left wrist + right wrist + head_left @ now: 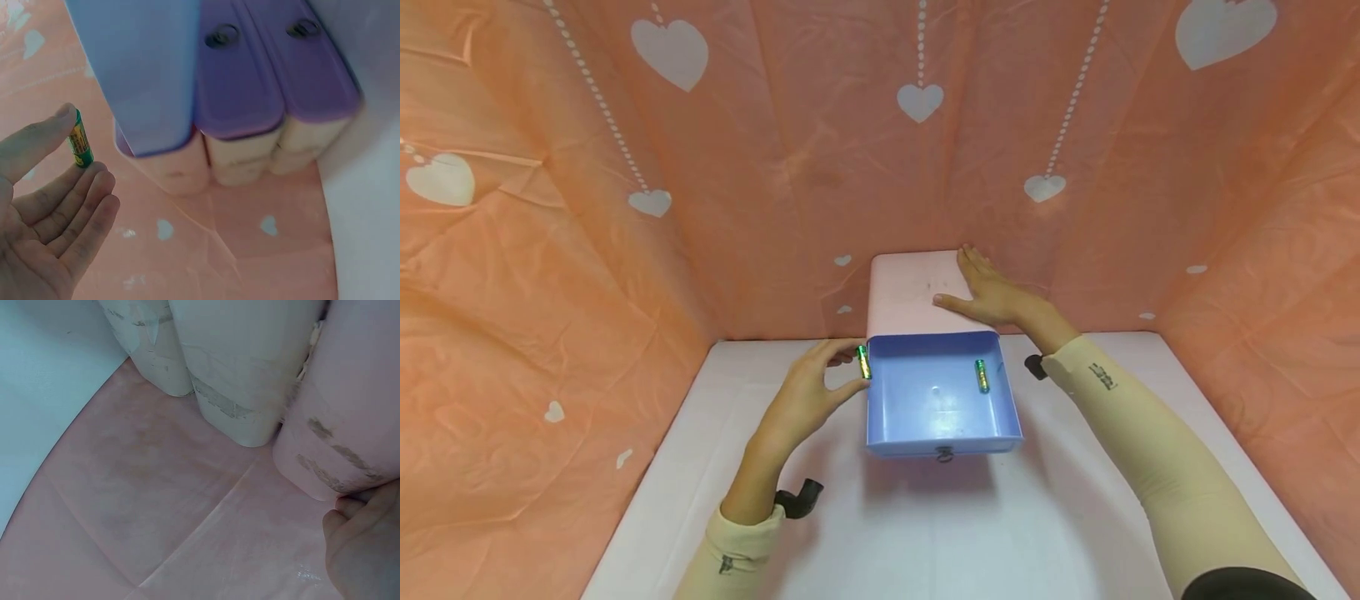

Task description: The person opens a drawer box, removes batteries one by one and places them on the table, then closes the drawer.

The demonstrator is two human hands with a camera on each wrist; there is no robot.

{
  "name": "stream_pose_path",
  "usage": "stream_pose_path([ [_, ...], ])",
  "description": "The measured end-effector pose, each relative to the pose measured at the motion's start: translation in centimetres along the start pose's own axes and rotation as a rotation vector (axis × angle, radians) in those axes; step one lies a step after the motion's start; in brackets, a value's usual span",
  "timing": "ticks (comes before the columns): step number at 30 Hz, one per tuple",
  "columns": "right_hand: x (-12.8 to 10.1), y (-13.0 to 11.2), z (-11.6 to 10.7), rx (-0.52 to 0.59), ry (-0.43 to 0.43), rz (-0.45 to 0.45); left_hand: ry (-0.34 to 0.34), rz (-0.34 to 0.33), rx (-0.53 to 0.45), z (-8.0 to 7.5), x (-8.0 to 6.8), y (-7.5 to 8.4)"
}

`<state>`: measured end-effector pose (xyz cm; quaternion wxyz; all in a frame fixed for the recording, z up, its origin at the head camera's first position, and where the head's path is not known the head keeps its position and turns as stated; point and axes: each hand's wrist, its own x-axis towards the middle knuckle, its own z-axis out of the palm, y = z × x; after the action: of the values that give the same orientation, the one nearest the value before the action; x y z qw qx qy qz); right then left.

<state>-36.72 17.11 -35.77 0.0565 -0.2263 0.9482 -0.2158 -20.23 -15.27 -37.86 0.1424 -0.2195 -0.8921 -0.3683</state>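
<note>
Between thumb and fingertips my left hand [811, 390] pinches a green-and-gold battery [863, 362], just beside the left wall of a pulled-out blue drawer [925, 417]. The left wrist view shows this battery [80, 139] held upright by its two ends. A second battery [982, 377] lies inside the drawer, toward its right side. My right hand [992, 293] rests with spread fingers on the pink top [910, 292] of the drawer unit, at its right edge. In the right wrist view part of the right hand [365, 544] shows against the unit's rear corner.
Below the blue drawer, the left wrist view shows two closed purple drawers [237, 75] with ring pulls. The unit stands on a white table [925, 533], close to an orange heart-patterned cloth [790, 192] that hangs behind and at both sides.
</note>
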Motion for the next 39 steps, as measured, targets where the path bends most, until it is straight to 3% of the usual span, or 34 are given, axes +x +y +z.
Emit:
stream_pose_path([
  [9, -0.3, 0.1, 0.1, -0.001, 0.001, 0.001, -0.035, -0.019, 0.025, -0.7, -0.8, -3.1],
  [20, -0.5, -0.2, 0.1, 0.015, 0.003, -0.009, -0.15, -0.058, 0.027, -1.3, -1.6, -6.6],
  [39, -0.5, -0.2, 0.1, 0.018, 0.009, -0.001, -0.308, -0.14, 0.055, 0.0, -1.6, -11.9],
])
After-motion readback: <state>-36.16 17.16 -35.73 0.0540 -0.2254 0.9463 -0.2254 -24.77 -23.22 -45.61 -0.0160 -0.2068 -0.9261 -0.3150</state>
